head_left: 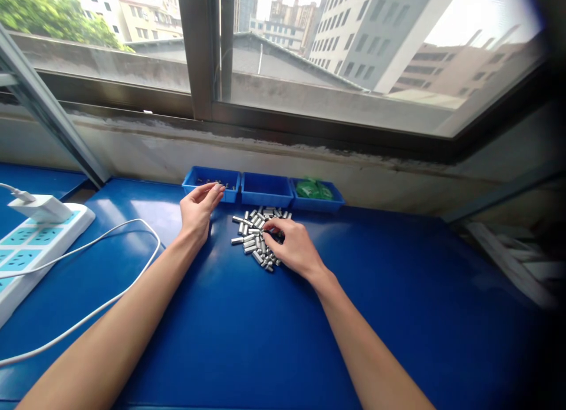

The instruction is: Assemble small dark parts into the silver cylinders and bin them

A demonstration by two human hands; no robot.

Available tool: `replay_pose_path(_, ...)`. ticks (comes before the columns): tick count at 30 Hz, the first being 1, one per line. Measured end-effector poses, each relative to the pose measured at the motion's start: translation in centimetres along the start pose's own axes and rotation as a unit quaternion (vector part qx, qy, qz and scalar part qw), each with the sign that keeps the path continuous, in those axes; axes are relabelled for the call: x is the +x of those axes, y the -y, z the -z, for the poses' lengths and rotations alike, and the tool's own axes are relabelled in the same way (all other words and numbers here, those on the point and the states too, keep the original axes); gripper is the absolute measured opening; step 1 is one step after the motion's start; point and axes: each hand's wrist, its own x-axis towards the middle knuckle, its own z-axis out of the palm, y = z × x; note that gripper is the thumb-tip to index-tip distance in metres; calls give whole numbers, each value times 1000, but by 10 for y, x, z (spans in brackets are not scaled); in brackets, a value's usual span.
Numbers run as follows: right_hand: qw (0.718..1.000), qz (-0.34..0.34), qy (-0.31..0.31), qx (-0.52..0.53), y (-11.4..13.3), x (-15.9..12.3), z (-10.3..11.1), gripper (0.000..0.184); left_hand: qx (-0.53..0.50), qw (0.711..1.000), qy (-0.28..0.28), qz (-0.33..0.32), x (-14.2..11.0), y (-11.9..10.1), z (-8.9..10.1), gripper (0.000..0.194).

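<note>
A heap of short, shiny metal cylinders (251, 240) lies on the blue table. My right hand (295, 246) reaches into its right side, thumb and forefinger closing on one of the cylinders; the fingers partly cover it. Over the front of the left blue bin (190, 180) is my left hand (197, 212), its fingertips pinched together. Whatever they hold, if anything, is too small to make out. Several small metal parts (227, 186) lie in that bin, partly hidden by the left hand.
Right of the left bin stand a middle blue bin (266, 189) and a right blue bin holding green plastic (313, 189). A white power strip (57, 224) with a charger (42, 208) and a looping white cable (152, 257) lies at left. A window wall borders the back.
</note>
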Motion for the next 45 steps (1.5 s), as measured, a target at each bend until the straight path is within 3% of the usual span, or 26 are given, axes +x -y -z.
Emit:
replay_pose_path(4, 1000, -5, 4, 11, -1, 0, 1, 12, 69, 997, 40, -6, -6, 1, -4, 38)
replay_pose_path(13, 1000, -12, 7, 0, 1, -1, 3, 15, 225, 937, 269, -6, -26, 0, -12, 31)
replay_pose_path(18, 998, -34, -16, 54, 1, 0, 3, 13, 280, 910, 306, -24, -31, -1, -13, 26)
replay_pose_path(22, 985, -73, -82, 132, 0, 2, 4, 6, 285, 907, 309, -28, -32, -1, -13, 27)
replay_pose_path(25, 951, -127, -125, 254, -1, 5, 4, 14, 283, 900, 330, -41, -35, -3, -15, 29)
replay_pose_path(29, 867, -197, -129, 438, 0, 7, 1, 24, 258, 884, 385, -52, -43, -4, -20, 35)
replay_pose_path(31, 834, -221, -118, 491, 2, 7, -1, 26, 249, 884, 390, -62, -46, -4, -22, 34)
replay_pose_path(34, 812, -235, -102, 525, 5, 7, -3, 27, 249, 887, 381, -75, -48, -4, -24, 27)
replay_pose_path(40, 826, -228, -104, 505, 7, 7, -3, 26, 265, 887, 371, -77, -46, -3, -21, 27)
replay_pose_path(45, 894, -194, -114, 386, 3, 7, 2, 25, 285, 900, 321, -75, -38, -2, -18, 30)
